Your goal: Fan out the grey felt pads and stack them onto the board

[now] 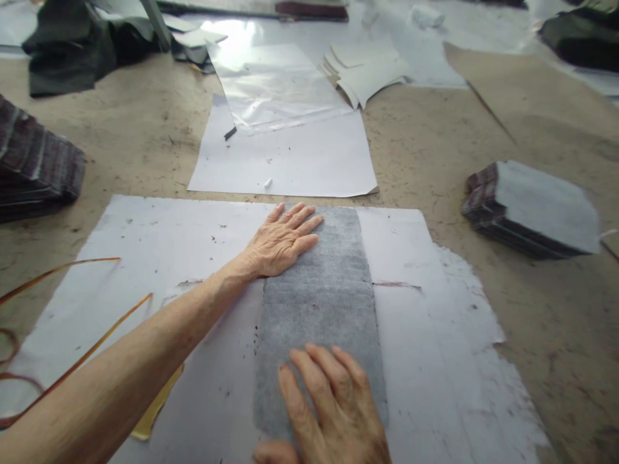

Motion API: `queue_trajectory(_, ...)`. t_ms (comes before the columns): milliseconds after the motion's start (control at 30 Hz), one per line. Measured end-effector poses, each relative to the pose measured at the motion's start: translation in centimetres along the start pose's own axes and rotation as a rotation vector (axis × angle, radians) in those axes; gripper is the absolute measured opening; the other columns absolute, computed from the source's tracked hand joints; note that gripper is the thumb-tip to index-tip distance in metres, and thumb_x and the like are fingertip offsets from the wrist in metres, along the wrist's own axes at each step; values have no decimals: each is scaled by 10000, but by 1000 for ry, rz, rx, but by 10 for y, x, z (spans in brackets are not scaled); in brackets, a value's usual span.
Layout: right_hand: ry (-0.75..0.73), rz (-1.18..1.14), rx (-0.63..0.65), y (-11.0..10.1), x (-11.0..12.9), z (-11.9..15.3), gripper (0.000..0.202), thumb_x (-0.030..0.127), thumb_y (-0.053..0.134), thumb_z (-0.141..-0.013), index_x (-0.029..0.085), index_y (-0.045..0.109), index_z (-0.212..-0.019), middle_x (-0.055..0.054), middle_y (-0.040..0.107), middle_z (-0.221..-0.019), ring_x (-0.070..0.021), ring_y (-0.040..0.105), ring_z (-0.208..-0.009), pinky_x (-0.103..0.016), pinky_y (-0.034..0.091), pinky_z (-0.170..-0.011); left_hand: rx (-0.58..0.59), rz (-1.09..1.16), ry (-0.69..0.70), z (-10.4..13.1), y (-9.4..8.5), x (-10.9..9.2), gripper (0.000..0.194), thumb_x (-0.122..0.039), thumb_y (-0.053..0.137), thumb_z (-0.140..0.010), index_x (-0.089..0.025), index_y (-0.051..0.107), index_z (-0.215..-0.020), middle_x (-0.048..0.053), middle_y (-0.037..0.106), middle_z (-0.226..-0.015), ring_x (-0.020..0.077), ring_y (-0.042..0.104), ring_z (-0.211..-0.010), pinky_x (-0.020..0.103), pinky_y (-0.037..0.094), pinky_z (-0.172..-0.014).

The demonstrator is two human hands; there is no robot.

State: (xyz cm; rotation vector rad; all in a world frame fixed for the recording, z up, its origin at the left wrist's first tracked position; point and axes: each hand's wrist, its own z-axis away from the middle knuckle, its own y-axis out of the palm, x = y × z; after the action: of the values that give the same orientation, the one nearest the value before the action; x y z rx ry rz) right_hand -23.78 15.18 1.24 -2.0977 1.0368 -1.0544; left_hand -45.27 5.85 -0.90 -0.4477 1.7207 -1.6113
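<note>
A long grey fabric-like panel [319,309] with rounded lower corners lies flat on a white sheet [425,380]. My left hand [285,240] rests palm down across its far end, fingers stretched out and spread. Over the near end is my right hand [333,406], palm down with its fingers a little bent and apart; nothing shows in its grasp. That hand is slightly blurred and covers part of the panel's lower edge. Faint fold lines cross the panel's upper half. A dark line [397,285] on the sheet runs out from the panel's right side.
Stacks of dark-edged pieces stand at the left [39,161] and right [541,206]. Orange-brown strips [97,345] curl over the left of the sheet, near a yellow piece [157,409]. Behind lie a white paper [290,158], clear film [280,84], pale cut pieces [370,71] and dark material [72,51].
</note>
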Motion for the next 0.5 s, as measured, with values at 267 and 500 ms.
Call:
queue_trajectory(267, -69, 139, 225, -1, -10, 1, 583, 555, 370, -856, 73, 552, -1130, -141, 576, -1168, -292, 429, -1176, -469, 277, -1021, 0, -14, 5, 0, 1, 0, 492, -401, 144, -931, -235, 269, -1377, 22, 230, -1472, 157, 111, -1357, 413, 48, -1106)
queue_trajectory(500, 50, 152, 277, -9, -28, -29, 520, 471, 460, -849, 161, 460, -1266, -127, 411, -1356, -317, 273, -1288, -554, 227, -1029, -28, -33, 11, 0, 4, 1, 497, -399, 129, -930, -234, 269, -1377, 31, 238, -1469, 162, 129, -1355, 424, 66, -1103)
